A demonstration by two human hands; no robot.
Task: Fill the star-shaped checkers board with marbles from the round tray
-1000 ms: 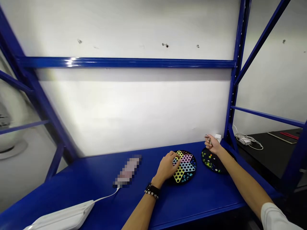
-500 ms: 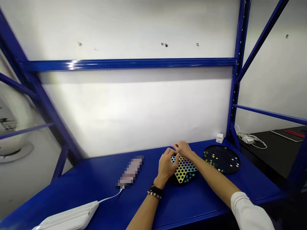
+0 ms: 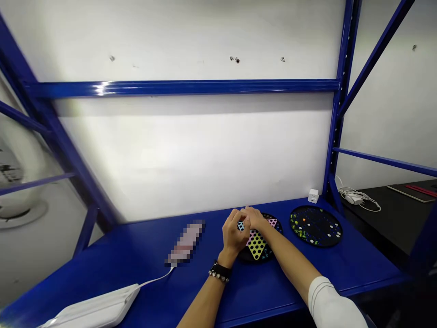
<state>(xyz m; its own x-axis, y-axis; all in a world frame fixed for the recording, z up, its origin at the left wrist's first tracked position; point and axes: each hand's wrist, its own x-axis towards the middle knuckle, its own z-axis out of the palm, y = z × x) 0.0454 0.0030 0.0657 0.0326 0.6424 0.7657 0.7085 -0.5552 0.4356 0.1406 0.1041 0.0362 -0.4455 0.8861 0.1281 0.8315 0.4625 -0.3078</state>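
A star-patterned Chinese checkers board [image 3: 257,248] lies on the blue tabletop, round and black with yellow, pink and light-blue points full of holes. Over its left side my left hand [image 3: 235,234] is closed, fingers curled toward the thumb with a small gap between them. My right hand [image 3: 254,218] meets it above the far part of the board, its fingers bent together and partly hidden behind the left one. Whatever the fingers hold is too small or covered to make out. My right forearm crosses over the board's right side.
A round black tray [image 3: 321,228] with green-yellow markings and small white and orange pieces lies to the right. White charger plugs [image 3: 313,196] stand behind it. A blurred-out pink object [image 3: 186,243] on a white cable leads to a white device [image 3: 99,307]. Blue shelf posts [image 3: 336,114] frame the table.
My right hand has come down and left, against my left hand. My left fingers are curled more tightly. More of the board's far right side shows.
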